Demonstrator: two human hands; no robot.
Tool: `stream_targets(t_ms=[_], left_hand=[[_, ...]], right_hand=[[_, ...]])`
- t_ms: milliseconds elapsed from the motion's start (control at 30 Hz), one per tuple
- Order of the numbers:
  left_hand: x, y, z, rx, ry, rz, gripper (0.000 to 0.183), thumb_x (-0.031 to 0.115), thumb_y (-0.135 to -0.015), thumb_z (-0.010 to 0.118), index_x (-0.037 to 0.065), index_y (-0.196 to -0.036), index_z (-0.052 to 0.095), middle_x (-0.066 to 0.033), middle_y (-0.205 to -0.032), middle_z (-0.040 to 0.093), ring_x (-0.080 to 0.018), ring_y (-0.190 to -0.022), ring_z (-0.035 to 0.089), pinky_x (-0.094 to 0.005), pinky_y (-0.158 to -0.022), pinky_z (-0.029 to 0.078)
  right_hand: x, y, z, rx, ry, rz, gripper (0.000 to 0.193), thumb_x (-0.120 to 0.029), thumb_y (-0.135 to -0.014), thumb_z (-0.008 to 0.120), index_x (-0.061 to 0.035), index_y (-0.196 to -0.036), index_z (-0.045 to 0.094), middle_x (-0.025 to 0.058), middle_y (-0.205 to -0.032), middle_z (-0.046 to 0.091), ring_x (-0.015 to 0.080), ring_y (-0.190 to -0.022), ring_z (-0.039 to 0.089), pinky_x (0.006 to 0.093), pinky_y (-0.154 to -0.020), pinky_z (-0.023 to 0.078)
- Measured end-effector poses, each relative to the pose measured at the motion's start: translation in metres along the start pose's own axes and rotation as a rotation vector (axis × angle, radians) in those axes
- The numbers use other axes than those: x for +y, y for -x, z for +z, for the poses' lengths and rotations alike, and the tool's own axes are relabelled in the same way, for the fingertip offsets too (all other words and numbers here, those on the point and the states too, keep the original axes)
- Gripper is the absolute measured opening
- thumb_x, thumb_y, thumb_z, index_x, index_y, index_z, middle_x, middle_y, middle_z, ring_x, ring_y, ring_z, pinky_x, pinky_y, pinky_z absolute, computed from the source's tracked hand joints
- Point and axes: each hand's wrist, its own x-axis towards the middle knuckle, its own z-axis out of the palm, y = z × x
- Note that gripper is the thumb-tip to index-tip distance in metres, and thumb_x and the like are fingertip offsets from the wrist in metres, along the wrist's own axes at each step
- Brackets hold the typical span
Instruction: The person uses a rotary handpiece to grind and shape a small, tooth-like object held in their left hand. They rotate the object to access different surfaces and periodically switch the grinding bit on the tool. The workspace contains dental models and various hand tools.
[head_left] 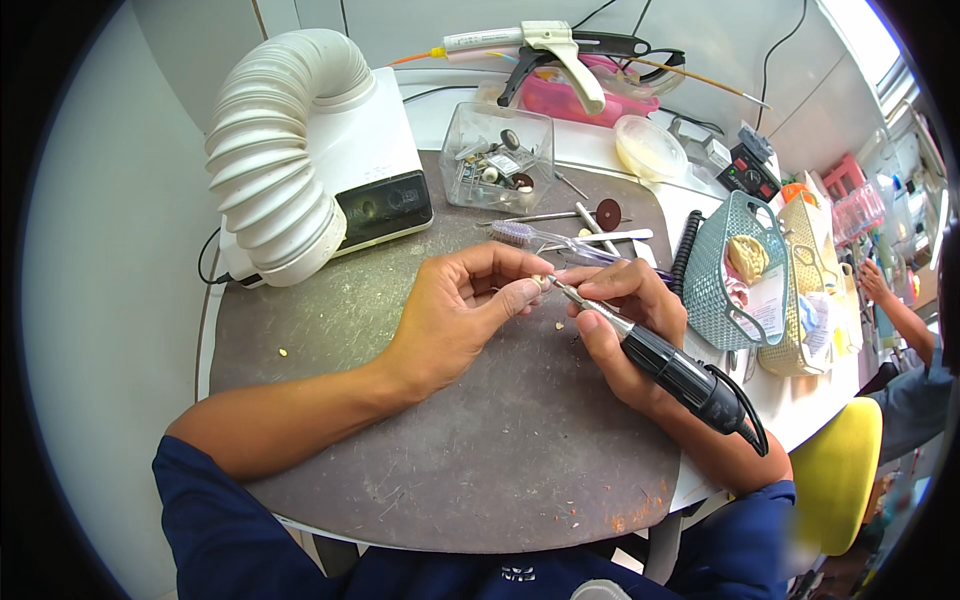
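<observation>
My left hand [462, 310] pinches a small cream-coloured piece [541, 283], which looks like a dental crown, between thumb and fingers. A black and silver rotary handpiece [665, 368] lies in my right hand [625, 325], gripped near its metal front end. Its tip reaches the small piece, and I cannot make out the bit itself. Both hands are close together above the dark mat [460, 460]. Just beyond them lie a toothbrush [530, 236] with pale purple bristles and a brown cutting disc [608, 214].
A white ribbed hose [270, 150] arches from a white box [385, 140] at the far left. Behind the hands is a clear bin [498, 160] of small tools. A green basket [735, 270] stands at right, with a yellow chair [845, 475] and another person's arm [900, 315] beyond.
</observation>
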Motion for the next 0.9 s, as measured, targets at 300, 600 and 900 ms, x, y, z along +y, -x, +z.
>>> stream_targets(t_ms=[300,600,900], left_hand=[[-0.0018,-0.0002,-0.0005,0.004,-0.021,0.009,0.017,0.008,-0.095,0.066,0.001,-0.110,0.067,-0.0056,-0.106,0.069,-0.0085,-0.094,0.062,-0.0253,-0.085,0.052],[-0.0030,-0.0007,-0.0010,0.007,-0.021,0.018,0.016,0.006,-0.094,0.067,0.001,-0.109,0.067,-0.0062,-0.106,0.069,-0.0090,-0.094,0.063,-0.0255,-0.085,0.052],[-0.0034,-0.0001,-0.0015,0.000,-0.008,0.017,0.014,0.007,-0.094,0.067,0.002,-0.107,0.067,-0.0067,-0.105,0.069,-0.0090,-0.095,0.063,-0.0256,-0.086,0.052]], right_hand=[[-0.0012,-0.0012,0.0002,-0.006,0.017,0.017,0.018,-0.006,-0.088,0.067,0.0027,-0.100,0.058,0.0201,-0.108,0.070,0.0259,-0.104,0.070,0.0360,-0.092,0.054],[0.0018,-0.0012,0.0009,-0.044,-0.005,0.014,0.016,-0.008,-0.091,0.063,0.0010,-0.100,0.054,0.0159,-0.100,0.064,0.0206,-0.104,0.064,0.0321,-0.086,0.050],[0.0051,-0.0036,0.0050,0.013,-0.002,-0.037,0.016,-0.003,-0.083,0.067,0.0028,-0.096,0.060,0.0197,-0.102,0.072,0.0221,-0.087,0.073,0.0308,-0.079,0.056]])
